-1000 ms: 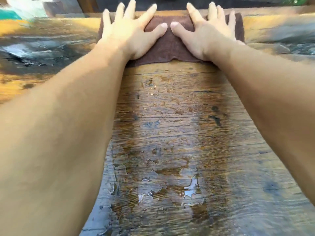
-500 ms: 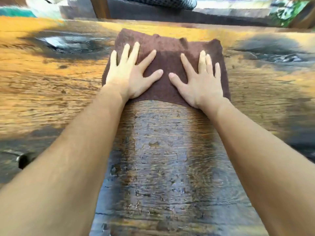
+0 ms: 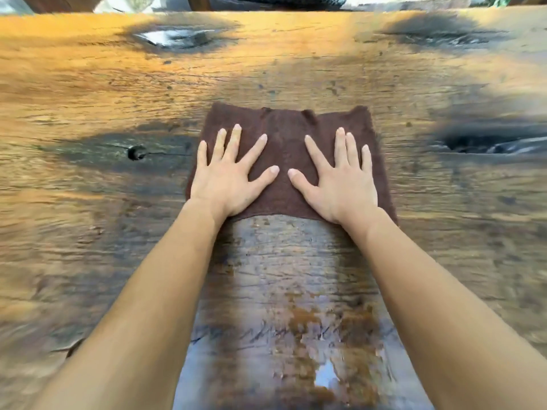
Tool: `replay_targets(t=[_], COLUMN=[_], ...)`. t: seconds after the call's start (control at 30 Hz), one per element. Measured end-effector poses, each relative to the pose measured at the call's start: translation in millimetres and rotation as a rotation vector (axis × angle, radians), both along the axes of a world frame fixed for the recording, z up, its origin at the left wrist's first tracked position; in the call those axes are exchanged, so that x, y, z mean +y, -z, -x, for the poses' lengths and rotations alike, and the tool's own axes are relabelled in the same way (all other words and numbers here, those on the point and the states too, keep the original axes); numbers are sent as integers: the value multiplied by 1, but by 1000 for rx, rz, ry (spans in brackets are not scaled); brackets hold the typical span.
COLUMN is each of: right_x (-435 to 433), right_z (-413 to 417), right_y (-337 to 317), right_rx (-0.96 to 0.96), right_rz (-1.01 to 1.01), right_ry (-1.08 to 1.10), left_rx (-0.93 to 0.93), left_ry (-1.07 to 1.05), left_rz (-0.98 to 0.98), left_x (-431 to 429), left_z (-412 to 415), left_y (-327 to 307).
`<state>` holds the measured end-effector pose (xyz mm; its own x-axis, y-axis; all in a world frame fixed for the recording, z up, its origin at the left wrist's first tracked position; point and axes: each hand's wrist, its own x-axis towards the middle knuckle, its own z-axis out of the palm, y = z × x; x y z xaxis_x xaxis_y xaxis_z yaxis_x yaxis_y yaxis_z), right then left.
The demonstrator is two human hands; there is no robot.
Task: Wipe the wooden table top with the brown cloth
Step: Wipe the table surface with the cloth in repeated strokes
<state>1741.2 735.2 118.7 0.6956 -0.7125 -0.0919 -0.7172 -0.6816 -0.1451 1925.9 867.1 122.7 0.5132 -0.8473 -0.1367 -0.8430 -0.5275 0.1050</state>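
A broad, rough-grained wooden table top (image 3: 296, 69) fills almost the whole view, lit warm orange along its far side and darker toward the near edge, with much of its outer area smeared by blur. Between the forearms a band of the wood is wet and glossy (image 3: 293, 335), with a small bright puddle (image 3: 325, 375) close to the bottom. Several dark knots mark the surface: one with a small round hole (image 3: 136, 152) to the left of the cloth, a deeper dark hollow (image 3: 485, 143) to the right, and two shiny dark patches nearer the far edge. Beyond that edge only strips of a dark patterned thing and wooden posts show, too blurred to tell apart. The brown, roughly rectangular terry cloth (image 3: 285, 143) lies flat in the middle of the table, its long axis running left to right, its far edge slightly rumpled. The left hand (image 3: 229, 180) and right hand (image 3: 340, 182) press on it palm-down with fingers spread, thumbs pointing inward and nearly meeting; neither hand grasps anything.
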Motion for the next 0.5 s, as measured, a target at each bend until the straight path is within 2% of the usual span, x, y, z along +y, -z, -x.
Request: replay_targets(t=[0.37,0.5], right_x=[141,186], right_z=[110,149], right_y=[-7,-10], right_rx=[0,-56], right_rz=[-20,-5], right_ry=[-42,-37], left_rx=[-1,-14], left_ry=[-8,-6], left_rz=[-6,-8], left_x=[141,183], left_z=[111,152], left_y=[-6,-9])
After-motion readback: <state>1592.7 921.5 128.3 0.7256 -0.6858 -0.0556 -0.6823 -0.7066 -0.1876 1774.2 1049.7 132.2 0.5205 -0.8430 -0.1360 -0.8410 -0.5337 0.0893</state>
